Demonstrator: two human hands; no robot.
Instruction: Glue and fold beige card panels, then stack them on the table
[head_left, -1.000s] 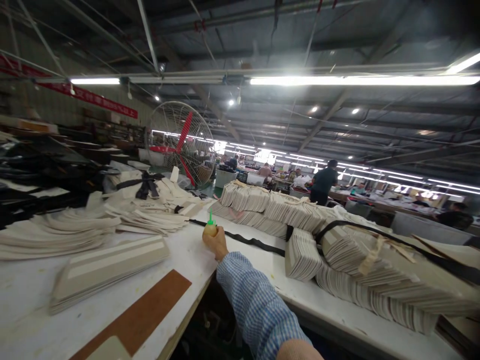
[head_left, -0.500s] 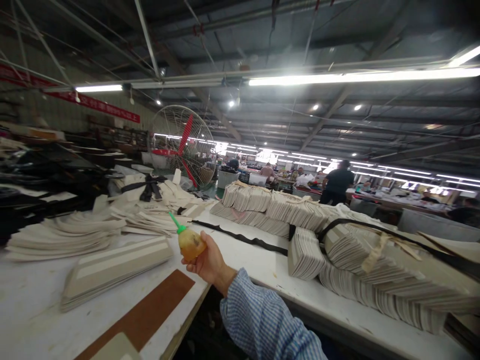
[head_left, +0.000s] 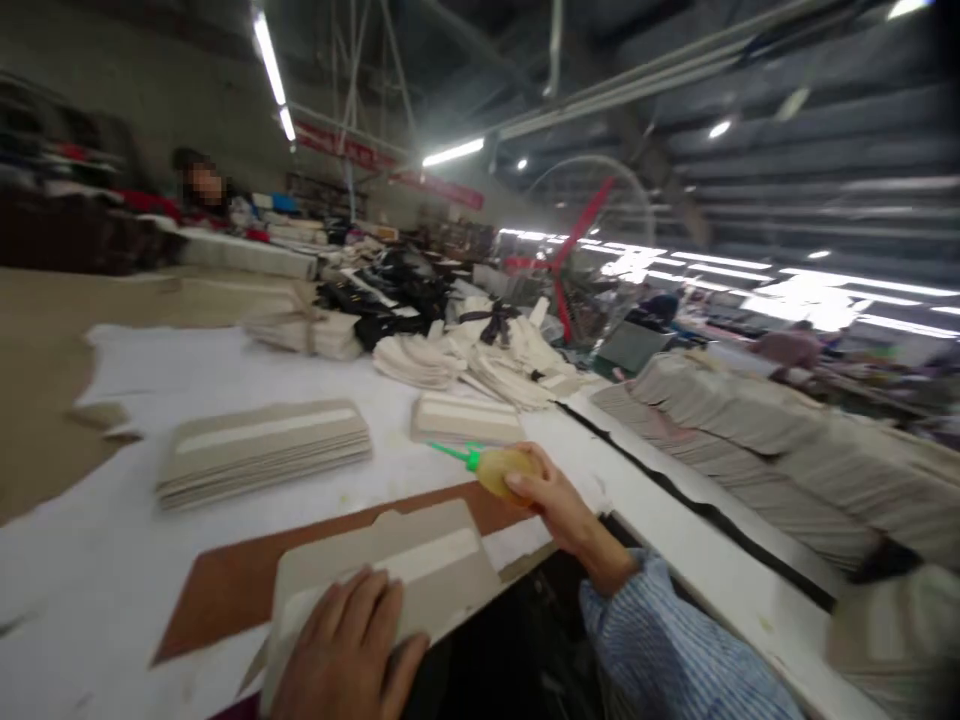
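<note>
My right hand (head_left: 551, 490), in a blue checked sleeve, is wrapped round a yellowish squeeze bottle (head_left: 504, 472) with a thin green nozzle that points left. Flat on a beige panel (head_left: 442, 575) with a paler strip lies my left hand (head_left: 349, 640), its fingers stretched out. The panel rests partly over a long brown strip (head_left: 225, 590) at the table's near edge. Just beyond the bottle is a small stack of beige panels (head_left: 457, 415). Farther left sits a larger stack of panels (head_left: 262, 445).
On the right, long rows of stacked panels (head_left: 787, 450) stand beside a black strip (head_left: 675, 490). Pale cut pieces (head_left: 495, 360) and black material (head_left: 397, 285) are heaped at the back. A fan with red blades (head_left: 581, 240) and a person (head_left: 199, 190) are beyond.
My view has swung left and down. My left hand has come into view on the beige panel. The bottle, still in my right hand, has tipped so its nozzle points more sideways.
</note>
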